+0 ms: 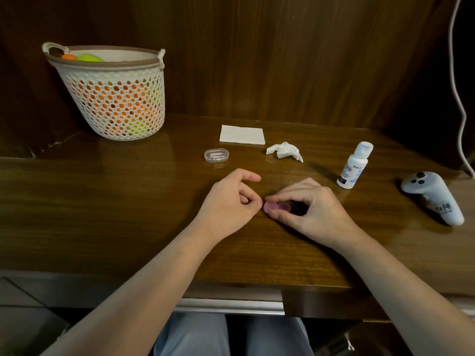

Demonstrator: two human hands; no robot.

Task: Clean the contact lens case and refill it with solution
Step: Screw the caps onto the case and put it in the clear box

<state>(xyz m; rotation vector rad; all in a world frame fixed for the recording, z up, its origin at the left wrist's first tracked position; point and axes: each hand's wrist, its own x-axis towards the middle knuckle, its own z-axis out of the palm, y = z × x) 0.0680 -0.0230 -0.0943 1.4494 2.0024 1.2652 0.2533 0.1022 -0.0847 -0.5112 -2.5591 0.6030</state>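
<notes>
Your right hand (312, 210) holds the pink contact lens case (276, 207) low on the counter (128, 201). The thumb and the fingers curl around the case from both sides, so I think you keep it steady against the wood while you work on a cap. Your left hand (231, 204) is just beside the left end of the case. Its fingers are loosely curled, and the thumb tip touches or almost touches the pink cap; I cannot tell if it really pinches it. It seems you are opening or closing this left cap, but the picture does not show which one.

The solution bottle (354, 165) stands upright beyond your right hand and a little to its right, with its cap on, near enough to reach easily. A crumpled tissue (285, 152) lies beyond both hands, and a folded white napkin (242, 134) lies farther behind it. This probably means the wiping material is ready for the cleaning. A small clear plastic box (216, 155) sits beyond your left hand. A white mesh basket (113, 96) with coloured balls stands far to the left, well apart. A grey controller (434, 196) lies to the right of your right hand, past the bottle. Nothing stands between your hands and the bottle.
</notes>
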